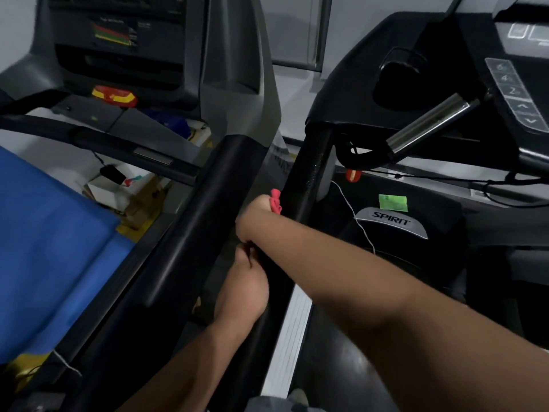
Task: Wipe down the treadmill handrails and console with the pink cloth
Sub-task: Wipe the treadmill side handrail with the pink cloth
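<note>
Now our pink cloth meets the handrail.
Crumpled, it pokes from our clenched right hand; our left hand grasps the handrail lower down.

Pink cloth bunched in right hand, pressed against side of black handrail, mid-length. Rail runs diagonally toward camera; left hand grips it lower down. Console upper right: dark, number and arrow keys.

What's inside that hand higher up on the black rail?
A bunched pink cloth sticks out of the right hand, against the black handrail. The rest is hidden inside the fist.
</note>
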`<state>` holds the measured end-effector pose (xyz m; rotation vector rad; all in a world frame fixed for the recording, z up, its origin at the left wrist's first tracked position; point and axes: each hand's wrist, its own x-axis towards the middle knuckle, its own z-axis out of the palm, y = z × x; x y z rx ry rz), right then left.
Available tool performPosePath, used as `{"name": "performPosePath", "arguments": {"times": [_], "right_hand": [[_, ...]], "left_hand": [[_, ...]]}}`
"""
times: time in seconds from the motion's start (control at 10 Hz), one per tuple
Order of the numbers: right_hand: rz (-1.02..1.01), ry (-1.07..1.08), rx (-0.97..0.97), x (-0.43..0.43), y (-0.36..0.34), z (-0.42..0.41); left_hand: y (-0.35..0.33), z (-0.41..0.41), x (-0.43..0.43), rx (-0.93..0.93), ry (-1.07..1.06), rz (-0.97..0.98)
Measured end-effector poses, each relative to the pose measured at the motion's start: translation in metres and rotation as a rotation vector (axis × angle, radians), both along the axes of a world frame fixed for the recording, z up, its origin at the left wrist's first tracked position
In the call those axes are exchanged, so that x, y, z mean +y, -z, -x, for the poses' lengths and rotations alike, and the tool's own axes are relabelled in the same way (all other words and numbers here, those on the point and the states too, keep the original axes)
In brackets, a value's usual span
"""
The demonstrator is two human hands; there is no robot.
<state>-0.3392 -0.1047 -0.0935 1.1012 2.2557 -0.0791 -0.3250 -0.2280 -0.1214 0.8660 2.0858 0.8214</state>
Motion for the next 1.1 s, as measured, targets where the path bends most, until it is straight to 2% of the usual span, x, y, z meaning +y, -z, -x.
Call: {"name": "performPosePath", "arguments": {"times": [0.1, 0.2, 0.3, 0.4, 0.5, 0.6, 0.7, 0.8, 0.9, 1.0, 1.1], "right_hand": [[-0.043, -0.117, 0.35, -0.012, -0.015, -0.032], [-0.211, -0.219, 0.925, -0.01, -0.003, -0.081], [-0.176, -0.202, 1.276, -0.013, 0.028, -0.127], [-0.114, -0.005, 1.376, -0.02, 0.043, -0.135], [-0.166, 0.021, 1.211, -0.023, 0.022, -0.116], [-0.296, -0.075, 0.767, -0.018, 0.0, -0.083], [-0.137, 0.178, 0.438, 0.0, 0.026, -0.031], [0.077, 0.453, 0.525, 0.015, 0.051, -0.009], [-0.007, 0.081, 0.433, -0.023, -0.008, -0.04], [-0.139, -0.094, 0.791, -0.025, -0.007, -0.064], [-0.165, -0.114, 1.173, -0.022, 0.01, -0.107]], "left_hand": [[-0.004, -0.001, 0.0, 0.026, 0.0, 0.04], [-0.004, -0.001, 0.0, 0.01, 0.003, 0.021], [-0.005, -0.002, -0.001, 0.007, 0.0, 0.043], [-0.008, -0.004, 0.001, 0.004, -0.012, 0.03], [-0.006, -0.004, 0.003, 0.024, 0.0, 0.029], [-0.006, -0.003, 0.002, 0.04, -0.003, 0.04], [0.0, -0.001, 0.004, 0.034, -0.031, 0.035], [0.013, -0.001, 0.004, 0.064, 0.026, -0.008], [0.005, -0.001, 0.002, 0.075, -0.026, 0.014], [-0.003, -0.004, 0.002, 0.14, 0.023, 0.047], [-0.008, -0.006, 0.002, 0.137, -0.006, 0.044]]}}
